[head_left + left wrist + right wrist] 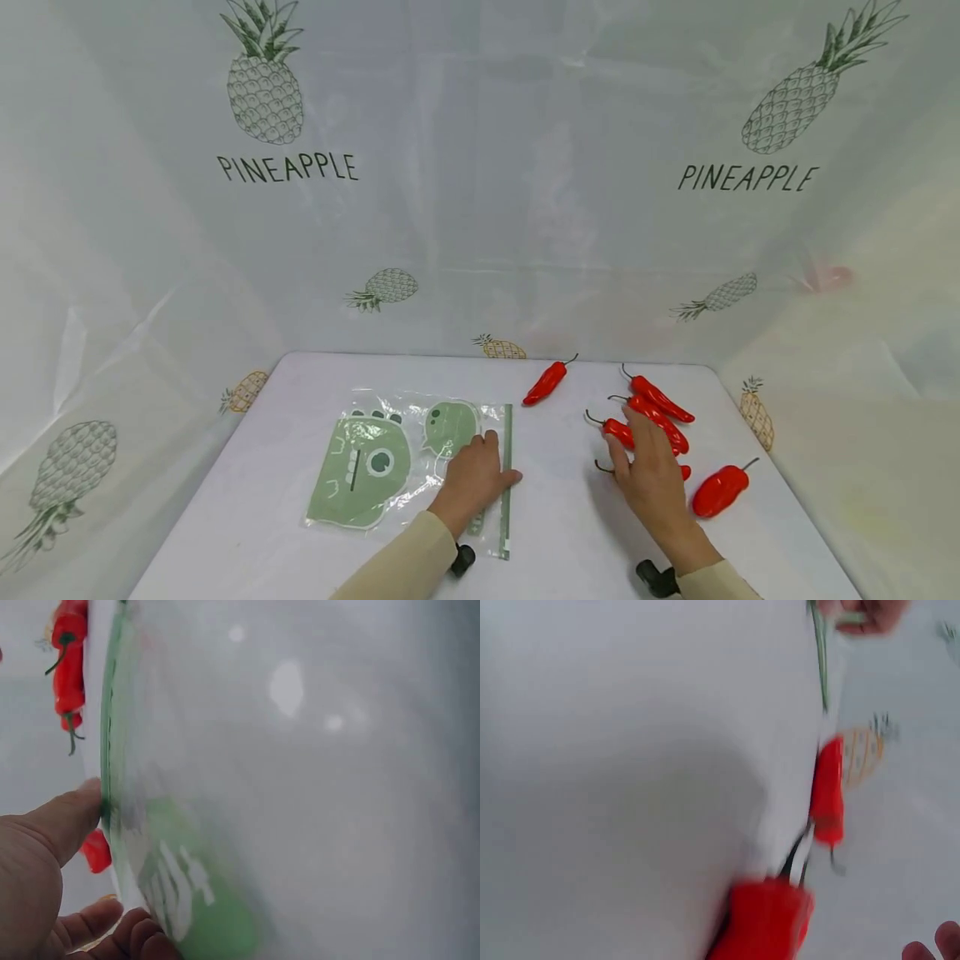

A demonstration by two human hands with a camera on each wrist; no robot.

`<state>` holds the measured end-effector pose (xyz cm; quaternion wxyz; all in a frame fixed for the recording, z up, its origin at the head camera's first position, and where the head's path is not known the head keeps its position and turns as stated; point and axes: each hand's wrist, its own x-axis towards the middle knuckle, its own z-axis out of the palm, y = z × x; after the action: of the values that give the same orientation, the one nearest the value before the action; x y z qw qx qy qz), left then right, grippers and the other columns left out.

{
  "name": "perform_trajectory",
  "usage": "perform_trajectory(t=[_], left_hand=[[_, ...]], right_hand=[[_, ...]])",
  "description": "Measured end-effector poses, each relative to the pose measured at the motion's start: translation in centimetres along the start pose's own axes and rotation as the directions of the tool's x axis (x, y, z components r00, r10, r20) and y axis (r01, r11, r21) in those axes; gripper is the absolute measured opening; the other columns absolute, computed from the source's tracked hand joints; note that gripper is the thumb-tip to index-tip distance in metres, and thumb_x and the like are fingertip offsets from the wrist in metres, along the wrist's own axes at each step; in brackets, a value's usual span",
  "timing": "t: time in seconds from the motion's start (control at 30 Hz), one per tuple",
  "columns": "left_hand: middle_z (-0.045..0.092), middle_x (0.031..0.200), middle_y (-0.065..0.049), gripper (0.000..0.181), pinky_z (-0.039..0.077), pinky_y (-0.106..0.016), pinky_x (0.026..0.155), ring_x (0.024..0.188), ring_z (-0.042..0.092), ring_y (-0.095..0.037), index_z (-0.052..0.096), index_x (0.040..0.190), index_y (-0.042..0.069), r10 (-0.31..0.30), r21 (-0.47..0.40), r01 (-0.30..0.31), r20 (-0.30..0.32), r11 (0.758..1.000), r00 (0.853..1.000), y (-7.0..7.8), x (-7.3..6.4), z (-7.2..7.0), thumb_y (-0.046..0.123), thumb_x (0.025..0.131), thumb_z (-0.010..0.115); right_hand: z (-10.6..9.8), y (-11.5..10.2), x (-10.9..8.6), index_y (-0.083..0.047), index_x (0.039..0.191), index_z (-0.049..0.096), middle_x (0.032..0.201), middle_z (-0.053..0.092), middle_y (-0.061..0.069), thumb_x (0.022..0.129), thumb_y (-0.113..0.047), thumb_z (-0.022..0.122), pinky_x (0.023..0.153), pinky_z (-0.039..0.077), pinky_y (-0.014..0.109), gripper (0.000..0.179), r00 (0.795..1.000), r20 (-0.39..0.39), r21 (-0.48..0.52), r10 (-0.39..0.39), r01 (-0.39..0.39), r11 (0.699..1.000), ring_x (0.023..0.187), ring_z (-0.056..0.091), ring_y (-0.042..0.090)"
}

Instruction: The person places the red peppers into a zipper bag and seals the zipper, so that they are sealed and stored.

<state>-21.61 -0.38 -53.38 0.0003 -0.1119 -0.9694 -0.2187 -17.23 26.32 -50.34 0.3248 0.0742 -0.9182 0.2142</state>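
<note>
My left hand (474, 482) rests on the right part of a clear zip bag (507, 533) with green dinosaur pictures. In the left wrist view its thumb (75, 814) touches the bag's green zip edge (109, 735), and the fingertips lie against the film lower down. My right hand (651, 475) reaches over a group of red chili peppers (660, 421), fingers relaxed and holding nothing; it partly hides the nearer ones. One pepper (769, 919) shows blurred in the right wrist view, where only fingertips of this hand appear at the lower right corner.
A single red pepper (546, 383) lies at the back of the white table (247, 517), right of the bag. A plumper red pepper (722, 490) lies to the right of my right hand. A pale curtain (480, 208) printed with pineapples surrounds the table's back and sides.
</note>
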Motion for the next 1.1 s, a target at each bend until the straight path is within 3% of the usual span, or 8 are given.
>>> perform_trajectory(t=[0.13,0.23,0.4,0.57,0.67,0.83,0.93,1.1], left_hand=[[0.061,0.093,-0.012,0.057,0.051,-0.039,0.055,0.069,0.058,-0.024,0.058,0.122,0.000,-0.002,0.003,0.002,-0.003,1.000,1.000,-0.6,0.3,0.2,0.037,0.088,0.083],[0.064,0.097,-0.012,0.049,0.053,-0.041,0.060,0.072,0.059,-0.024,0.060,0.123,0.001,-0.013,-0.043,0.014,0.029,0.999,0.999,-0.9,0.4,0.0,0.030,0.089,0.079],[0.068,0.105,-0.013,0.036,0.057,-0.043,0.074,0.082,0.061,-0.023,0.066,0.121,0.003,-0.033,-0.135,0.043,0.077,0.990,0.997,-1.3,0.6,-0.3,0.020,0.090,0.074],[0.074,0.099,-0.009,0.022,0.059,-0.041,0.076,0.088,0.067,-0.024,0.074,0.110,0.007,-0.002,-0.170,0.005,0.023,0.985,1.000,-1.9,0.8,-0.3,0.009,0.088,0.069],[0.074,0.091,-0.003,0.014,0.056,-0.037,0.070,0.081,0.067,-0.020,0.075,0.099,0.010,-0.008,-0.212,0.004,-0.017,0.977,1.000,-2.3,0.9,-0.2,0.007,0.087,0.068],[0.070,0.083,0.002,0.005,0.051,-0.030,0.066,0.074,0.060,-0.013,0.073,0.091,0.012,-0.004,-0.330,-0.013,-0.050,0.944,0.999,-3.1,0.9,0.3,0.009,0.089,0.070],[0.072,0.082,0.002,0.014,0.052,-0.027,0.066,0.075,0.062,-0.010,0.077,0.099,0.010,0.011,-0.416,-0.021,-0.027,0.909,1.000,-3.6,0.8,0.5,0.008,0.086,0.074],[0.077,0.086,-0.001,0.023,0.053,-0.027,0.067,0.076,0.063,-0.009,0.081,0.109,0.010,-0.019,-0.507,0.029,0.025,0.862,1.000,-4.3,0.8,0.5,0.010,0.087,0.077]], right_hand=[[-1.7,2.1,-0.3,0.002,0.151,0.045,0.138,0.057,0.026,0.089,-0.007,0.083,0.092,0.057,0.068,0.074,0.994,-0.021,-0.030,0.110,-0.111,0.993,0.126,0.055,0.045],[-2.7,3.7,-0.7,0.002,0.154,0.041,0.138,0.055,0.030,0.092,-0.009,0.080,0.090,0.057,0.069,0.075,0.975,-0.019,-0.084,0.222,-0.223,0.971,0.124,0.054,0.047],[-4.0,6.2,-1.3,0.003,0.159,0.031,0.138,0.048,0.034,0.098,-0.012,0.073,0.088,0.057,0.069,0.076,0.916,0.019,-0.167,0.401,-0.393,0.904,0.119,0.052,0.049],[-4.7,7.9,-1.7,0.004,0.160,0.026,0.138,0.044,0.036,0.100,-0.014,0.069,0.093,0.055,0.069,0.076,0.856,0.035,-0.214,0.516,-0.498,0.840,0.120,0.049,0.051],[-4.8,8.6,-1.9,0.004,0.161,0.024,0.140,0.042,0.037,0.101,-0.015,0.067,0.097,0.053,0.070,0.077,0.818,0.043,-0.223,0.574,-0.552,0.803,0.123,0.047,0.052],[-4.9,9.5,-2.2,0.005,0.162,0.021,0.144,0.038,0.039,0.101,-0.013,0.066,0.102,0.049,0.073,0.078,0.773,0.055,-0.228,0.632,-0.606,0.762,0.129,0.042,0.054],[-5.0,9.8,-2.4,0.005,0.162,0.020,0.144,0.037,0.039,0.103,-0.014,0.064,0.104,0.048,0.073,0.077,0.745,0.059,-0.232,0.665,-0.637,0.735,0.131,0.041,0.054],[-5.3,10.3,-2.6,0.006,0.163,0.018,0.147,0.035,0.041,0.104,-0.016,0.062,0.108,0.044,0.074,0.077,0.704,0.087,-0.227,0.705,-0.675,0.702,0.134,0.037,0.055]])
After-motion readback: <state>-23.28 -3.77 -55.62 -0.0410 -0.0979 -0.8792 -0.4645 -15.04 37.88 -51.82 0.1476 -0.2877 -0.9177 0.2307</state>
